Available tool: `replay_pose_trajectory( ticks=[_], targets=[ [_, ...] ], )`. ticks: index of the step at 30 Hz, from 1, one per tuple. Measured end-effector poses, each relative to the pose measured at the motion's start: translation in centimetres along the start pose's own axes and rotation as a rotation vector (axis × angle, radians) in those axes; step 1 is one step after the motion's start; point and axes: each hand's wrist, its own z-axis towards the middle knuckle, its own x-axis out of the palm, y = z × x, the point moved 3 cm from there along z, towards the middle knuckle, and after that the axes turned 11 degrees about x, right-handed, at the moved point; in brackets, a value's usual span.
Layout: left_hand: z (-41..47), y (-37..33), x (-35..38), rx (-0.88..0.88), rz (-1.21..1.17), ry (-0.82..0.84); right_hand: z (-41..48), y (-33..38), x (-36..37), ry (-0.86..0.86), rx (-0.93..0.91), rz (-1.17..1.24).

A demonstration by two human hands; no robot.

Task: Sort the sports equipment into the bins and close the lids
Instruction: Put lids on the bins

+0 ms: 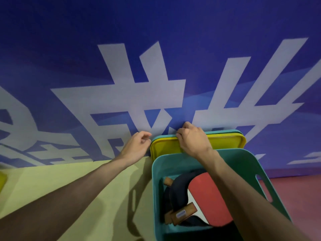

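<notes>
Paddles (205, 197) with red and black rubber faces and wooden handles lie in our smooth teal plastic bin (243, 164) on the worktop (69, 185). Our right hand (192, 138) grips the yellow lid (224, 141) leaning behind it; our left hand (137, 145) hovers loosely curled, empty.

Teal bin (243, 164), open, on yellow-green surface (86, 188) w/ red floor (295, 193) to its right. Contents: table-tennis paddles (208, 197), one red-faced on top, others dark, wooden handles toward near-left corner. Behind bin, leaning vs. blue wall banner (156, 49) w/ large white characters: yellow lid (166, 146) in front, teal lid (225, 131) behind it. Right hand (192, 138) fingers curled over lids' top edge. Left hand (137, 143) loosely curled, just beside lids' left edge; contact unclear.
</notes>
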Motion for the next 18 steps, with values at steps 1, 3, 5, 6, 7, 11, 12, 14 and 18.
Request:
replay_pose_trajectory(
  ticks=[1,3,5,6,7,11,12,14,18],
  targets=[
    [0.0,0.1,0.0,0.005,0.008,0.014,0.1,-0.2,-0.1,0.033,0.010,0.003],
    [-0.3,0.2,0.3,-0.007,0.013,0.046,0.3,-0.6,-0.4,0.107,0.053,0.036],
    [-0.6,0.2,0.7,-0.029,-0.019,0.057,0.6,-0.8,-0.6,0.185,0.088,0.079],
    [-0.8,0.1,1.0,-0.039,-0.040,0.057,0.7,-0.7,-0.7,0.226,0.106,0.098],
    [-1.0,0.1,1.1,-0.042,-0.051,0.058,0.7,-0.7,-0.9,0.261,0.122,0.115],
    [-1.3,0.3,1.2,-0.066,-0.049,0.064,0.4,-0.1,-1.4,0.273,0.129,0.142],
    [-1.4,0.4,1.1,-0.088,-0.063,0.056,0.3,0.0,-1.5,0.252,0.126,0.147],
    [-1.7,0.5,0.6,-0.121,-0.104,0.020,0.1,0.2,-1.9,0.199,0.120,0.141],
    [-2.2,0.0,-1.1,-0.196,-0.120,-0.098,0.0,1.0,-3.3,0.088,0.082,0.055]
  ],
)
